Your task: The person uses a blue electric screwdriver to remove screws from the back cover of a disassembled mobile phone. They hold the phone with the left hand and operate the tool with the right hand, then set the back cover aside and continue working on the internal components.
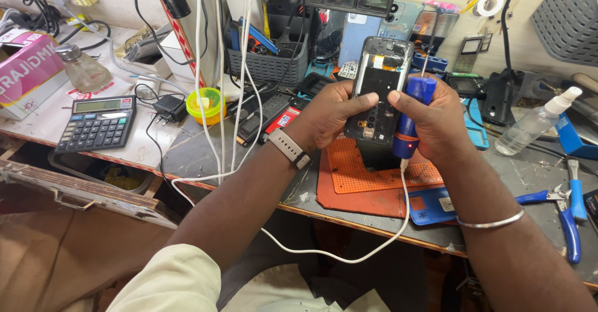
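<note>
Opened black phone frame (pixel 379 94) upright above the orange mat, blue corded electric screwdriver (pixel 411 116) alongside it.

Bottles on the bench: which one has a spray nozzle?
The clear plastic bottle lying tilted at the right of the bench, beyond the right hand, has a white spray nozzle. The squat glass bottle at far left has a plain metal cap.

Left hand (pixel 330 116) and right hand (pixel 436 122) showing bare, both forearms uncovered. Left wrist wearing a watch (pixel 289 148) on a pale strap with dark case. Right wrist wearing a thin silver bangle (pixel 492 223). Cream short sleeve (pixel 174 284) covering the left upper arm.
</note>
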